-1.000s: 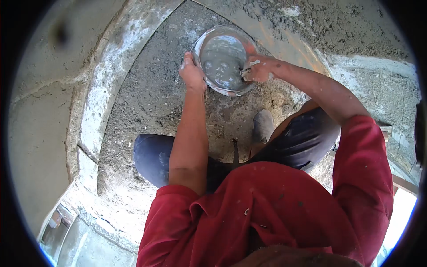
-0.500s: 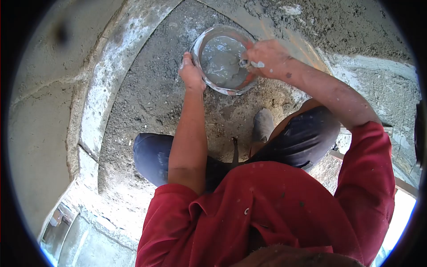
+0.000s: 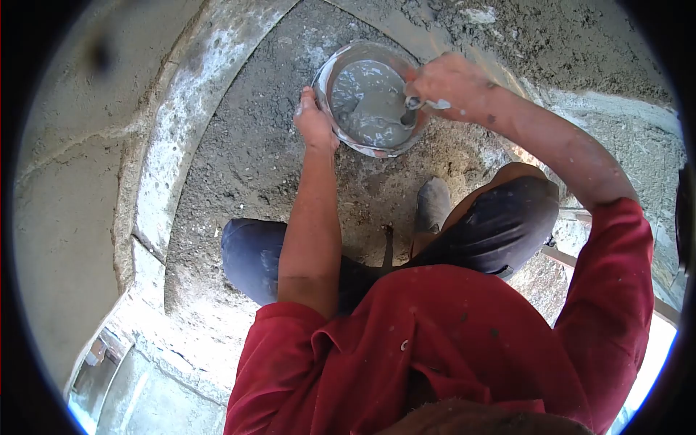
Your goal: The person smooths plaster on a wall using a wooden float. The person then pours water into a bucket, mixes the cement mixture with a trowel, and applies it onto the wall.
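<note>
A round bucket (image 3: 325,78) with a smeared white rim stands on the rough ground, holding wet grey cement mix (image 3: 362,81). My left hand (image 3: 315,123) is closed on the bucket's left side, thumb up near the rim. Over the right rim, my right hand (image 3: 453,87) is wrapped round the handle of a trowel (image 3: 412,103). Only the trowel's metal neck shows clearly; its blade is in the mix or coated with it, so its outline is hard to make out. Grey mix is smeared on my right hand.
Rough grey ground (image 3: 239,145) surrounds the bucket. A curved, pale-splashed concrete edge (image 3: 170,138) runs along the left, with a smooth cement surface (image 3: 69,203) beyond it. Coarse wet mortar (image 3: 573,43) lies at the upper right. My bent knees and one foot (image 3: 433,204) are close below the bucket.
My right hand has shifted slightly right and up with the trowel, toward the bucket's right rim, and the mix's surface has changed shape. My left hand stays on the bucket.
</note>
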The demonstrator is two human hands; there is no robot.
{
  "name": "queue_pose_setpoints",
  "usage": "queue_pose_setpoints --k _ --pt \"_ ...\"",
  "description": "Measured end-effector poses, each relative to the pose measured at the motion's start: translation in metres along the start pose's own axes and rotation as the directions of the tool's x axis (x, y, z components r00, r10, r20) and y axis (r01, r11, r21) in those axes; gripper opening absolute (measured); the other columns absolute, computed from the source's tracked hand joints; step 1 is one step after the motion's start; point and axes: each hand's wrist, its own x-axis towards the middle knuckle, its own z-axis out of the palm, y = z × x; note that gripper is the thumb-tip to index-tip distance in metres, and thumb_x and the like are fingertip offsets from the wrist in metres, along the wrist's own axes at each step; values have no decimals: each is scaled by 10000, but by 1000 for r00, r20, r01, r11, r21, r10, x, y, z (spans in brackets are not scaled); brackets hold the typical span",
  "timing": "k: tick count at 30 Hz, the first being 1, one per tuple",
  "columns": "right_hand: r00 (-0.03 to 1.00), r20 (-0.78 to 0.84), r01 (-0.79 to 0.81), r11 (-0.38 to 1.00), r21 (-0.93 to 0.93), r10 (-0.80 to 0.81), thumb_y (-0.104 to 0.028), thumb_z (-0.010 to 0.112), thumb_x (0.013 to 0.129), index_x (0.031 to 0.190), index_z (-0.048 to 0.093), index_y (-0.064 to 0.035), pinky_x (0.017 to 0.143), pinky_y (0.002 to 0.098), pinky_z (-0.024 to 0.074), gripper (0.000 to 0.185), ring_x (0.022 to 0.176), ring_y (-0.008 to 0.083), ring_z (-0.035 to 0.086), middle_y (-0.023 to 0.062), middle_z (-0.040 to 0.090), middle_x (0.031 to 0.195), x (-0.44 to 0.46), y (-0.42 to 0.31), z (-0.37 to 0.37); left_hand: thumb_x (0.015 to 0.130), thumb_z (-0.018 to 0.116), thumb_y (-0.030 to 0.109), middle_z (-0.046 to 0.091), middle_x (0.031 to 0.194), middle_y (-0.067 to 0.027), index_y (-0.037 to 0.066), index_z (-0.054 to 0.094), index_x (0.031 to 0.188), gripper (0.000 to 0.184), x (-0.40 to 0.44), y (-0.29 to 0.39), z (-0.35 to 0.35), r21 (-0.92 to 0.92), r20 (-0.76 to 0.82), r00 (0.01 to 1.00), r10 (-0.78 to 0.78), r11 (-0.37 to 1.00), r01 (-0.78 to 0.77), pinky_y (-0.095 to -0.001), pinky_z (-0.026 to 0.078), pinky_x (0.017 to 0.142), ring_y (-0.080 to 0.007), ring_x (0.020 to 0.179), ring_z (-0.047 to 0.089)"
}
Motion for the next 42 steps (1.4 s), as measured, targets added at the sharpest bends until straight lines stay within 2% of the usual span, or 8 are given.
queue_pose_setpoints --k 5,15,19,24,34,37,39,42 --pt "971 -188 -164 984 -72 148 -210 792 825 1054 738 -132 825 384 576 248 932 244 728 63 717 918 24 30 5 1067 534 288 673 1087 -126 -64 631 1132 371 6 -7 -6 14 9 1000 19 1000 -19 -388 527 894 -222 973 640" --pt "971 -109 194 966 -173 -215 -147 807 715 1016 732 -116 856 369 529 312 989 227 707 54 718 974 2 -32 -24 1088 476 371 677 1193 -113 -34 633 1223 455 1 -4 -11 220 -55 998 7 975 6 -385 495 983 -233 1070 641" --pt "912 -407 -77 956 -285 -48 -180 768 769 826 779 -196 729 363 489 60 879 195 729 19 747 850 37 4 -2 1032 625 390 608 866 -27 -21 715 980 424 22 -24 -26 151 -38 995 91 985 -84 -381 470 712 -170 771 520" --pt "995 68 -68 992 -110 76 -244 814 745 924 813 -206 763 427 580 183 913 225 757 31 781 943 51 -4 41 1041 604 355 655 946 -53 -37 710 1040 406 22 -24 -26 109 -28 997 65 992 -62 -389 500 783 -184 845 585" --pt "971 225 -161 920 357 83 -367 771 781 1046 762 -177 828 447 582 326 1023 307 719 122 740 1066 50 -9 114 1057 567 317 686 1046 -111 -86 694 1095 424 26 -30 -15 36 21 992 122 992 -123 -383 506 847 -196 917 614" --pt "918 -335 317 901 297 -213 -417 683 886 1011 757 -220 927 445 535 245 1108 262 642 50 676 1242 119 17 273 1038 597 348 690 1026 -110 -103 695 1105 466 5 -14 -7 112 -76 994 82 991 -73 -386 503 833 -206 894 611" --pt "983 -173 151 780 607 -55 -453 713 857 1022 762 -205 929 436 537 302 1108 282 656 79 693 1195 65 27 200 1005 642 397 695 1006 -102 -92 712 1082 499 -6 -5 0 304 -182 975 131 950 -70 -377 500 814 -201 873 609" --pt "988 -70 -72 808 584 139 -507 757 814 1038 770 -181 934 424 539 395 1109 312 678 123 719 1124 28 21 105 1018 615 394 695 995 -99 -96 715 1079 503 4 -10 -4 218 -131 987 94 974 -64 -375 496 807 -198 866 605"
